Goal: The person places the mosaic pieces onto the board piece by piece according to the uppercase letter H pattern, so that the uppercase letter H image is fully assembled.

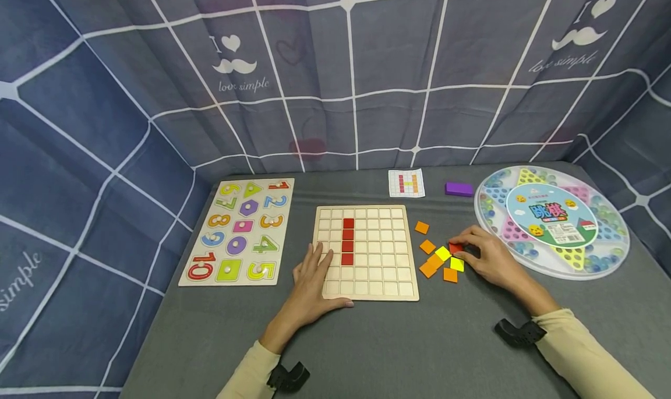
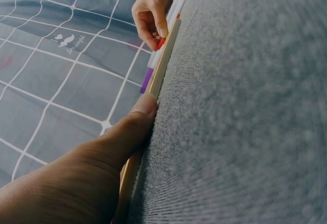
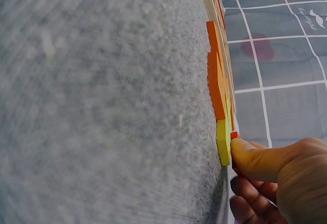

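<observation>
Red tile (image 1: 455, 248): likely light, stiff, smooth; best taken by edges. Right hand (image 1: 487, 258): grip pinching it. Left hand (image 1: 311, 283): grip spread, touching grid board (image 1: 377, 272).

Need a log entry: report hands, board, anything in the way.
Left hand resting on grid board, near-left corner. Right hand pinching red tile. Four red tiles down one column. Between: loose orange tiles, yellow tiles.

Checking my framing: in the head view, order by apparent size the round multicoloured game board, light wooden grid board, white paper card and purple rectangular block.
Largest to smallest:
1. Round multicoloured game board
2. Light wooden grid board, partly covered by the left hand
3. White paper card
4. Purple rectangular block
</observation>
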Demonstrator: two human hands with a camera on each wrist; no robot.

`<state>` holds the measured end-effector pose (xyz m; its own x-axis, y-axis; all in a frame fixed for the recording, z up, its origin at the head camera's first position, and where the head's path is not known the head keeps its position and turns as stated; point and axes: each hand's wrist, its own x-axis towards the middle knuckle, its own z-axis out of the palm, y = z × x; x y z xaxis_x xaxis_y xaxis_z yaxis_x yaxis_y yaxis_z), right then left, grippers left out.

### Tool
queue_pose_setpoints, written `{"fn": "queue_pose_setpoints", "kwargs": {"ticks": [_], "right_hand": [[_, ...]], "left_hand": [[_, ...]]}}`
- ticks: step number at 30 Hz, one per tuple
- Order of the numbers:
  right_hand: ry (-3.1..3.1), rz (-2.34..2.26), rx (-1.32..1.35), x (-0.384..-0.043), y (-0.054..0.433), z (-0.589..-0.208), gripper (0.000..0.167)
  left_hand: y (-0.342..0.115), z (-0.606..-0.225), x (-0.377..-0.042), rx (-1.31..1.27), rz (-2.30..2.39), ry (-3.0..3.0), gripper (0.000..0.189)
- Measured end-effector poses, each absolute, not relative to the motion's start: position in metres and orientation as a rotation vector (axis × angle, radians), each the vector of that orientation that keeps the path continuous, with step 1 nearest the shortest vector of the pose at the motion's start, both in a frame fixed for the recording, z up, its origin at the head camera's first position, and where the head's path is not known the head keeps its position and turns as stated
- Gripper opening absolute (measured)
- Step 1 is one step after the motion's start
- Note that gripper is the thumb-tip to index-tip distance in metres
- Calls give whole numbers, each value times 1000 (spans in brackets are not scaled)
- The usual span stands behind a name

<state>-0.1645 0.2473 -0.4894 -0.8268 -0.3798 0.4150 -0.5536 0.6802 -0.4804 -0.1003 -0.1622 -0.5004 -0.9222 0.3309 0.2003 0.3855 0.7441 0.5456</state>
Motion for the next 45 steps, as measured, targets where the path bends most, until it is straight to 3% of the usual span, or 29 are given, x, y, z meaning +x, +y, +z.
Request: {"fn": "queue_pose_setpoints", "kwargs": {"ticks": [30, 45], "right_hand": [[-2613, 874, 751, -164, 244, -488, 31], [-2616, 992, 798, -164, 205, -480, 29]], "left_hand": [[-163, -499, -99, -578, -929, -2844, 113], [-161, -497, -100, -596, -892, -2827, 113]]}}
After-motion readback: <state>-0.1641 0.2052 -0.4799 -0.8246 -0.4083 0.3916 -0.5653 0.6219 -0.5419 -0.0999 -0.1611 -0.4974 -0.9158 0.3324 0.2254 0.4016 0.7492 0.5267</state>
